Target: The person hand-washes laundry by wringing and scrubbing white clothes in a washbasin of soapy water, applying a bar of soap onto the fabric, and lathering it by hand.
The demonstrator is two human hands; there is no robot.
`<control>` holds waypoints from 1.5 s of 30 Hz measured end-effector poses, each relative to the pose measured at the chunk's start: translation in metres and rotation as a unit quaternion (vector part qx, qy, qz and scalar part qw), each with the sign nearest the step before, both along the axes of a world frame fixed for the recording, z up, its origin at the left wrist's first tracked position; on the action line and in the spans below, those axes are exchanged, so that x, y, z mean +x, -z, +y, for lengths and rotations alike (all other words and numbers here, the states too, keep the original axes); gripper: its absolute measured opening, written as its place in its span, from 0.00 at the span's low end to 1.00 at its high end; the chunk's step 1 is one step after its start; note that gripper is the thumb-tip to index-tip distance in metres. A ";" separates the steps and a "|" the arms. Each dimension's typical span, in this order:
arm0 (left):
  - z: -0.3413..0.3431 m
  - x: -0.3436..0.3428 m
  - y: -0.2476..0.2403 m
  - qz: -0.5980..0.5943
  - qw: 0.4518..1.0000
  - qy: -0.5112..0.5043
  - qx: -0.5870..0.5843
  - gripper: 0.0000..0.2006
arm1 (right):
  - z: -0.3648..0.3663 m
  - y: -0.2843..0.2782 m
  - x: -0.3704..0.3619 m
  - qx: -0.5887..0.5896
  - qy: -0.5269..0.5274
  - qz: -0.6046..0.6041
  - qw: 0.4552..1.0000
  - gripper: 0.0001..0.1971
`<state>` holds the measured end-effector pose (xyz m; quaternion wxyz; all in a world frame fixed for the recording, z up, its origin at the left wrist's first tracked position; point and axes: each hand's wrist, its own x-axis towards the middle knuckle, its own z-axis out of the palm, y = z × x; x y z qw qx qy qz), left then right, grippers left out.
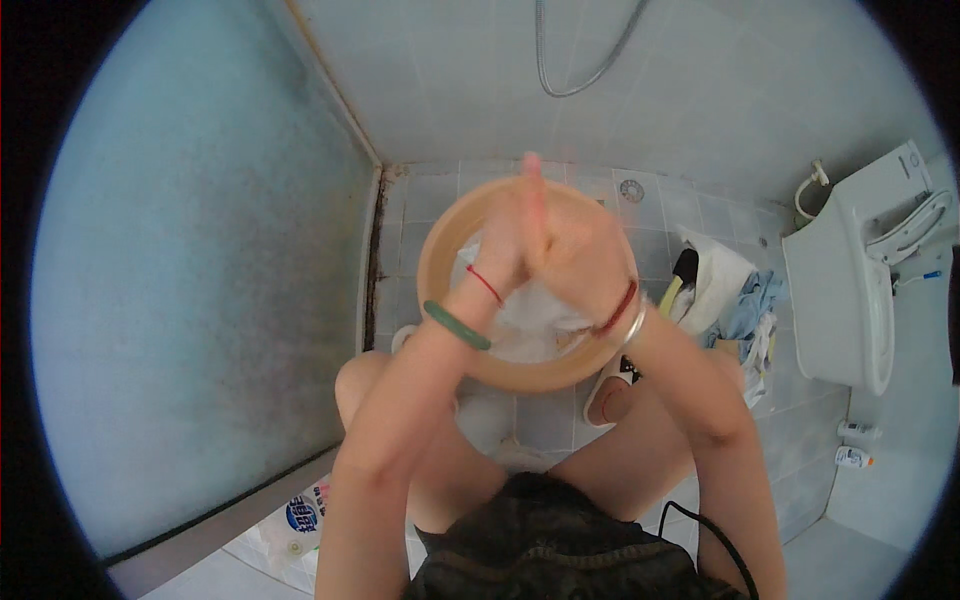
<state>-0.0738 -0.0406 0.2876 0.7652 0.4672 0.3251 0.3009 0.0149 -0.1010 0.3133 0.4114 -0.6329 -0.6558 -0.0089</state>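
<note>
My left hand (507, 235) and my right hand (588, 255) are brought together over a round tan-orange basin (530, 378). Motion smears their fingers, and one pinkish finger points up between them. Whether anything lies between the palms is hidden. Below them, white cloth (535, 318) sits in the basin, partly covered by my hands and wrists. A green bangle (455, 326) and a red string are on my left forearm and wrist. My right wrist carries a red band and a silver bracelet (636, 322).
A frosted panel (200, 280) stands at left. Clothes (722, 285) are heaped on the tiles right of the basin, before a white toilet (840, 300). A shower hose (580, 92) hangs ahead. A detergent bag (290, 530) lies near-left; small bottles (852, 457) are near-right.
</note>
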 end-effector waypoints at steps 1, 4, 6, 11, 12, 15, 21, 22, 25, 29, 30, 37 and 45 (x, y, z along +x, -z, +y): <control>-0.001 0.001 0.000 0.000 1.000 -0.003 0.002 0.21 | -0.006 0.001 -0.008 0.020 -0.019 -0.043 0.999 0.13; -0.010 0.017 0.003 -0.096 0.988 -0.066 -0.100 0.24 | 0.017 0.021 0.033 0.053 0.007 -0.160 0.986 0.12; -0.011 0.023 0.010 -0.090 0.995 -0.044 0.016 0.23 | 0.020 0.023 0.036 0.060 0.044 -0.228 0.971 0.10; -0.005 -0.001 -0.005 -0.025 0.998 -0.029 -0.058 0.22 | -0.005 0.013 -0.006 0.074 -0.113 -0.067 0.989 0.10; -0.010 0.008 0.002 -0.074 0.987 -0.082 -0.115 0.22 | 0.002 0.019 0.006 0.075 -0.111 -0.068 0.989 0.10; -0.010 0.023 0.021 -0.102 0.993 -0.061 -0.004 0.21 | 0.017 0.026 0.033 0.024 0.051 -0.182 0.982 0.10; -0.005 0.007 0.007 -0.091 0.969 -0.045 -0.223 0.23 | -0.006 0.017 0.003 0.004 -0.077 -0.134 0.988 0.10; -0.009 0.014 0.006 -0.093 0.970 -0.034 -0.224 0.23 | 0.008 0.026 0.033 0.029 -0.009 -0.181 0.983 0.13; -0.009 0.006 0.002 -0.100 0.994 0.029 0.013 0.24 | 0.023 0.006 0.046 -0.046 0.019 0.046 0.998 0.21; 0.002 -0.015 -0.029 -0.020 0.997 0.025 0.073 0.25 | 0.022 -0.009 0.073 -0.179 -0.122 0.481 0.849 0.26; 0.007 -0.019 -0.032 -0.022 0.998 0.030 0.056 0.26 | 0.020 -0.012 0.074 -0.179 -0.122 0.482 0.849 0.26; 0.008 -0.025 -0.031 0.128 0.959 0.065 0.245 0.11 | 0.020 -0.023 0.079 -0.126 -0.113 0.624 0.763 0.25; 0.013 -0.020 -0.019 0.018 0.964 0.201 0.171 0.16 | 0.034 -0.011 0.094 -0.063 -0.084 0.647 0.755 0.23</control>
